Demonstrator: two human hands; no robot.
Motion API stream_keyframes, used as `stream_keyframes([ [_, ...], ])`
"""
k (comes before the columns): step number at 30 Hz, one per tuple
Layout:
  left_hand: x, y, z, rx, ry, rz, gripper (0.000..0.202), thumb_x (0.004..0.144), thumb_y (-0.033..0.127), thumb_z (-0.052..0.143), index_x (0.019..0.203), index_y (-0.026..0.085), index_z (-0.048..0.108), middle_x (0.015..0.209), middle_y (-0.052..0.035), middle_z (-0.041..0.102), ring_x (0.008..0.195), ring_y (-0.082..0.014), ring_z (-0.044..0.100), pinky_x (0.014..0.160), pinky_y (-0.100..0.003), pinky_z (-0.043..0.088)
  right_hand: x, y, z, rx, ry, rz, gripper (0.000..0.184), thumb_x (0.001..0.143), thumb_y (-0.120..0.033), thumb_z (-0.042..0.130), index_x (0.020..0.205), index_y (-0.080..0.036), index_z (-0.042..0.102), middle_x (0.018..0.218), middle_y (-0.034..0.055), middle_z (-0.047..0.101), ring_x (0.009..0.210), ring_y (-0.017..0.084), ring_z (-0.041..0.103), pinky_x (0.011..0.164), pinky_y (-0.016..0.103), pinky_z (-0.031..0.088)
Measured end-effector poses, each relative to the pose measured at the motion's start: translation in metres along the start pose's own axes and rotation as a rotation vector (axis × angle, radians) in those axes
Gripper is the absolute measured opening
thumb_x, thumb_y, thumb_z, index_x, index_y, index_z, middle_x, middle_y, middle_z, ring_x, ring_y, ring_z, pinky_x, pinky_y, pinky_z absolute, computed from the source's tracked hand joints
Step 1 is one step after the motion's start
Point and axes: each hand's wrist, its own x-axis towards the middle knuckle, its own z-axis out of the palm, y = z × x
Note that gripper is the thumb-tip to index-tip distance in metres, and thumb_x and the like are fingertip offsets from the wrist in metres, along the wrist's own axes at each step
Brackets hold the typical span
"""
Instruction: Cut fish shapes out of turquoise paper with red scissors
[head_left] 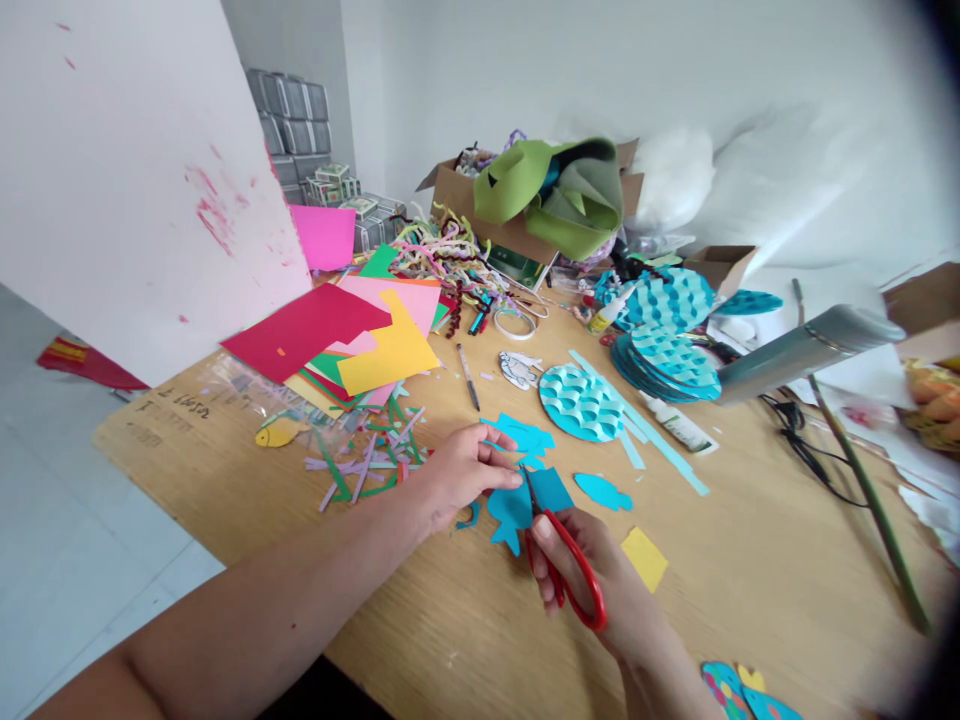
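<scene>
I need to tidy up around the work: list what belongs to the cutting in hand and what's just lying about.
In hand:
- red-handled scissors, in the right hand
- blue paper, in the left hand

Probably just lying about:
- metal flask
- black cord
- green pole
- green felt

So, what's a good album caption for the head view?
Left hand on blue paper, right hand holding red-handled scissors, blue paper fish alongside.

on table (427, 625): scissors (590, 578) in right hand (621, 592), front centre; left hand (461, 475) beside, on cut paper (510, 510); strips (366, 466) farther left, paper sheets (304, 330) behind strips; pen (469, 378) between sheets and disc (581, 403); flask (806, 352) at right; carton (455, 198) at back.
</scene>
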Motion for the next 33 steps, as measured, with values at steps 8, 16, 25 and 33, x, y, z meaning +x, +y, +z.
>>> stream_keyframes([
  [8,-0.0003,0.0001,0.0,0.002,-0.019,0.008,0.037,0.064,0.008,0.069,0.098,0.014,0.055,0.069,0.0034,0.059,0.059,-0.0087,0.052,0.059,-0.025,0.036,0.0003,-0.0002,0.0002,0.024,0.007,0.008,0.051,0.078,-0.067,0.06,0.065,-0.019,0.049,0.045,-0.0036,0.054,0.036,0.009,0.051,0.038,0.019,0.04],
  [16,0.0002,-0.0003,-0.001,-0.003,-0.025,0.009,0.038,0.063,0.01,0.069,0.098,0.015,0.055,0.07,0.0031,0.06,0.059,-0.0089,0.052,0.06,-0.025,0.037,-0.0013,-0.0053,0.0006,0.034,0.02,0.02,0.049,0.074,-0.064,0.066,0.063,-0.02,0.047,0.042,-0.0057,0.051,0.033,0.008,0.047,0.035,0.019,0.039],
  [25,0.0,0.0002,-0.0018,-0.001,-0.011,0.006,0.038,0.062,0.011,0.07,0.098,0.015,0.056,0.073,0.0026,0.061,0.059,-0.0087,0.053,0.058,-0.024,0.036,-0.0014,-0.0045,0.0004,0.069,0.009,0.027,0.05,0.072,-0.065,0.068,0.063,-0.02,0.047,0.043,-0.006,0.05,0.033,0.008,0.046,0.033,0.019,0.038],
  [33,-0.0008,0.0025,-0.0015,-0.022,-0.007,-0.004,0.04,0.062,0.008,0.071,0.098,0.014,0.056,0.073,0.0023,0.061,0.057,-0.0081,0.053,0.059,-0.024,0.037,-0.0007,-0.0019,-0.0013,0.065,-0.008,0.027,0.048,0.073,-0.062,0.069,0.066,-0.02,0.046,0.044,-0.007,0.049,0.033,0.008,0.047,0.034,0.018,0.038],
])
